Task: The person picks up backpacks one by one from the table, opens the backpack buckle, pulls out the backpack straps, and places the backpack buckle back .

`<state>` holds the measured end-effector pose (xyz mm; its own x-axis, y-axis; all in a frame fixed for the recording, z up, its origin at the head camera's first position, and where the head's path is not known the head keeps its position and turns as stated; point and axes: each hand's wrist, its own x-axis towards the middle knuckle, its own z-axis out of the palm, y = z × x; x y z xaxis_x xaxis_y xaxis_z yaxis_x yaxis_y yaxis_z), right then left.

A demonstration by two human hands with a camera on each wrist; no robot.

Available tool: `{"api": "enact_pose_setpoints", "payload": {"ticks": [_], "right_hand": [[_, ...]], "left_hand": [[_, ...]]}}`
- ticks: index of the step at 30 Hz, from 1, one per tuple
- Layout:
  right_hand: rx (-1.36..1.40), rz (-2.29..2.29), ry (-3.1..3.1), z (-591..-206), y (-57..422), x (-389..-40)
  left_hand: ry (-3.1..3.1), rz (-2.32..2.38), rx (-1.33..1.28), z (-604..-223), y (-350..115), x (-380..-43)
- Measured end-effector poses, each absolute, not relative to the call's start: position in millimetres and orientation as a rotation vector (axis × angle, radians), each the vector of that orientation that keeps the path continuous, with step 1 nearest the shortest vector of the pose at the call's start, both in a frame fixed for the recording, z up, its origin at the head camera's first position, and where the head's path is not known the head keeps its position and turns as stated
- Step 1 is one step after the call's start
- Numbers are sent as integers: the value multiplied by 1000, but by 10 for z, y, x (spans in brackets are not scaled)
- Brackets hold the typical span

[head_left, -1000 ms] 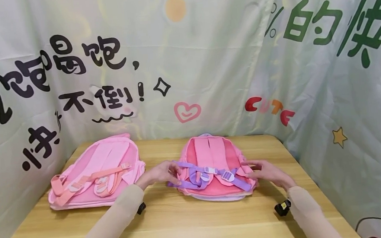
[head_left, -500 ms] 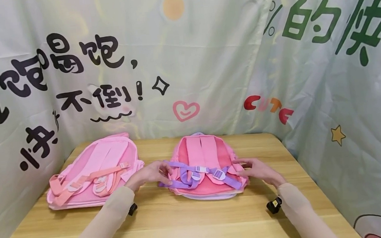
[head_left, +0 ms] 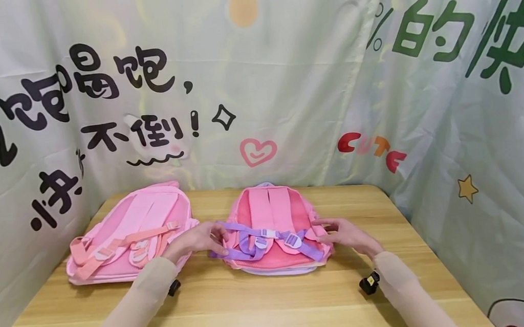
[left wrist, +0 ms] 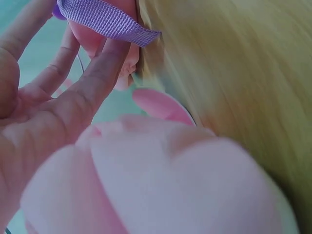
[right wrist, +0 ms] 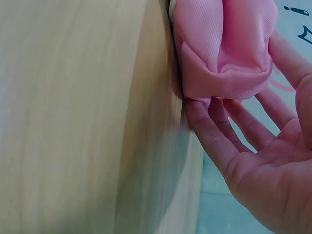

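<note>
In the head view a pink backpack lies on the table with its padded back and purple straps facing up. My left hand is at its left side, fingers spread and touching the bag near a purple strap end, as the left wrist view shows. On the opposite side my right hand touches the bag's edge. Seen in the right wrist view, its fingers reach long and apart against the pink side pocket. The bag's front and underside are hidden.
A lighter pink backpack with orange straps lies at the left, close to my left hand and forearm. Printed curtains hang behind and beside the wooden table.
The purple-strapped backpack has slid left across the table, closer to the other backpack. Both my hands have moved left along with it, staying at its sides.
</note>
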<state>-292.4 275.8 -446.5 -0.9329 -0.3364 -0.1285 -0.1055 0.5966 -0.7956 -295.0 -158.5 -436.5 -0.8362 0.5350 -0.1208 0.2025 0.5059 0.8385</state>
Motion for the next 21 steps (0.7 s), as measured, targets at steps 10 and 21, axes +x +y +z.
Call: {"api": "enact_pose_setpoints", "payload": {"ticks": [10,21], "right_hand": [[-375,-1277,2546,-4454,2598,-2922],[-414,-1366,2472,-4472,2494,-2940]], "left_hand": [[2387,1216,546,-4325,-1726,-2936],[2392,1206,472,-4236,-1796,-2912]]}}
